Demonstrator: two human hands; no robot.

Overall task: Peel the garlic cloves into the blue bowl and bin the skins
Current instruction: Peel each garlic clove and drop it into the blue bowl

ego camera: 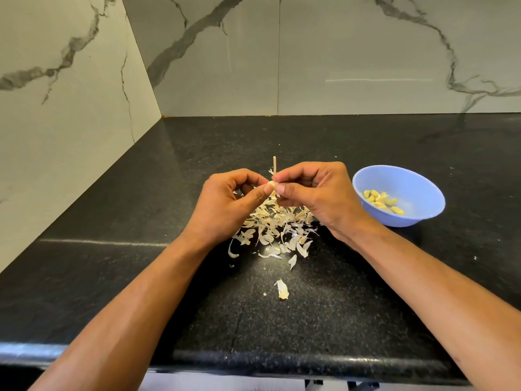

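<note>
- Head view shows us mid-peel: our left hand (225, 201) and right hand (315, 193) meet above the middle of the counter (394, 292), fingers of both curled in, pinching one garlic clove (271, 185) between the thumbs and forefingers.
- A thin dry stalk (274, 164) stands up just behind the fingertips; we cannot tell whether it is joined to the clove or simply held along with it.
- Directly below the hands lies the pile of skins (273, 230), with a few loose flakes strayed toward the near edge, one stray skin (282, 289) lying apart from the rest.
- The blue bowl (417, 182) sits just right of the right hand, toward the right edge, with several peeled cloves (382, 201) already in its bottom.
- To do this step well, we should hold the clove steady with one hand and let the other thumbnail lift the papery skin at the root end, pulling along the length, not across it.
- We judge it wise to keep working over the pile, so the flakes fall in one place and sweep up easily for the bin.
- Once bare, the clove needs only a short carry right into the bowl; we should check that no skin clings to it first.
- No bin is in view.
</note>
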